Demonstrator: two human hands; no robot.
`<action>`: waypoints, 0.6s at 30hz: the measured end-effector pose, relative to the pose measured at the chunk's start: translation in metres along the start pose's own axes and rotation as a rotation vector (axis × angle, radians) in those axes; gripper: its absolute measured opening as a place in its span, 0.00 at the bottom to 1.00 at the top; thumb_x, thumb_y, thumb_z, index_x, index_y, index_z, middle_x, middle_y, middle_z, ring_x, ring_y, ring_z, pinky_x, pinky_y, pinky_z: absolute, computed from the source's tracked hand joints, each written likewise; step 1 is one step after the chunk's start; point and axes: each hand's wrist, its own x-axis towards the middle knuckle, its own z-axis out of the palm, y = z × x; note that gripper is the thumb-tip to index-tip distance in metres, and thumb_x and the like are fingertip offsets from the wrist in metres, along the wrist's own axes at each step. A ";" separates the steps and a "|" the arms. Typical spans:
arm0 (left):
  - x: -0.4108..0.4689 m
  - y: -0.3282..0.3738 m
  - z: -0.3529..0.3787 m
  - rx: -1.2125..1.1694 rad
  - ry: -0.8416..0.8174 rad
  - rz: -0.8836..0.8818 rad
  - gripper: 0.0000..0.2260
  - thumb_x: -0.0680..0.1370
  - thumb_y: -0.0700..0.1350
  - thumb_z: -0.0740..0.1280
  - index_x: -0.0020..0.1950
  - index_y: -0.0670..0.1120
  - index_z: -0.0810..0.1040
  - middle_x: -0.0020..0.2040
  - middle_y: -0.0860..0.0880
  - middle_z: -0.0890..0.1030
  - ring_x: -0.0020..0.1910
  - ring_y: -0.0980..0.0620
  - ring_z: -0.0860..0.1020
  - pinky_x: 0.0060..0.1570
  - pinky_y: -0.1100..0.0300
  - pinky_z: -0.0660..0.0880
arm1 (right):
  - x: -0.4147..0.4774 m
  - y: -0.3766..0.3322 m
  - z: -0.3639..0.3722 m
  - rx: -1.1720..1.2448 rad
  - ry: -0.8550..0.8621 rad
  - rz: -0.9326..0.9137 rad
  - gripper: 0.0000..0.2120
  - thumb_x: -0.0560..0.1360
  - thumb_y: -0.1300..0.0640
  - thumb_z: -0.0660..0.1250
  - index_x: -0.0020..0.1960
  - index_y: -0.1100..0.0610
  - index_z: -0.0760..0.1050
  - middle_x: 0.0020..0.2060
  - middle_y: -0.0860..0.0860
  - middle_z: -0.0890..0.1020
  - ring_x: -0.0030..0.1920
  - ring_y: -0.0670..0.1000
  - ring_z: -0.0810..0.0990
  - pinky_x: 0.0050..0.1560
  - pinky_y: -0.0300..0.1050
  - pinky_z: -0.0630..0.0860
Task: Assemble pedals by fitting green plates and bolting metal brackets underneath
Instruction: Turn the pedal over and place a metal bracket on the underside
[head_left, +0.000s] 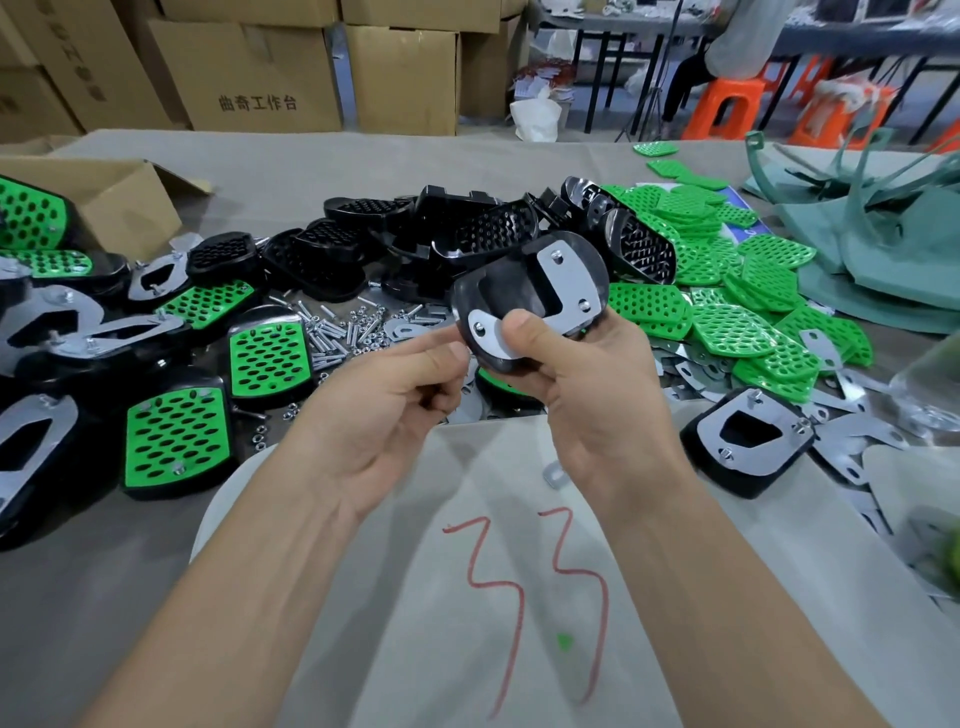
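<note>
The right hand (587, 374) had a black plastic pedal body (470, 291) up above the bench (337, 166), underside facing the camera. The thumb was curled over the near edge and the fingers were wrapped underneath, so it was properly clamped on it. A silver L-shaped metal bracket (563, 283) sat flat on that underside with 2 holes showing, and a smaller curved silver plate (485, 332) lay partly under the thumb.

The left hand (395, 395) was right beside it, thumb tip reaching the pedal's left rim and the other fingers curled in toward the palm. Couldn't tell if they were pinching anything small.

Stuff on the bench behind:
- a heap of empty black pedal shells (467, 234) in the middle
- a big pile of green perforated plastic plates (727, 291) to the right
- loose silver bolts and nuts (343, 327) scattered between the heaps
- finished pedals with green plates fitted (176, 441) on the left, next to an open cardboard box (119, 197)
- 1 more pedal lying bracket-side up (748, 441) on the right

Under the forearms lay a pale cloth (415, 519) with a red 33 scrawled on it.
</note>
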 end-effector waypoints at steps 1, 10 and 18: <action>0.000 -0.001 0.001 -0.017 0.000 0.002 0.07 0.67 0.40 0.71 0.39 0.46 0.88 0.35 0.51 0.77 0.35 0.56 0.69 0.37 0.65 0.66 | 0.000 0.000 0.000 -0.005 0.000 -0.001 0.16 0.75 0.72 0.70 0.62 0.66 0.78 0.53 0.63 0.85 0.53 0.64 0.86 0.53 0.58 0.84; 0.002 -0.002 -0.006 0.024 -0.068 0.063 0.13 0.68 0.42 0.72 0.52 0.45 0.88 0.44 0.50 0.80 0.39 0.56 0.71 0.38 0.68 0.72 | 0.001 -0.001 -0.004 -0.062 -0.078 0.015 0.12 0.77 0.68 0.69 0.61 0.64 0.79 0.51 0.61 0.86 0.51 0.59 0.87 0.51 0.54 0.84; 0.008 -0.001 -0.009 0.133 -0.008 0.050 0.16 0.73 0.46 0.69 0.59 0.43 0.86 0.50 0.47 0.82 0.43 0.55 0.74 0.41 0.62 0.69 | 0.003 0.001 -0.006 0.129 -0.125 0.119 0.10 0.78 0.69 0.67 0.59 0.68 0.78 0.51 0.66 0.85 0.49 0.62 0.87 0.47 0.53 0.84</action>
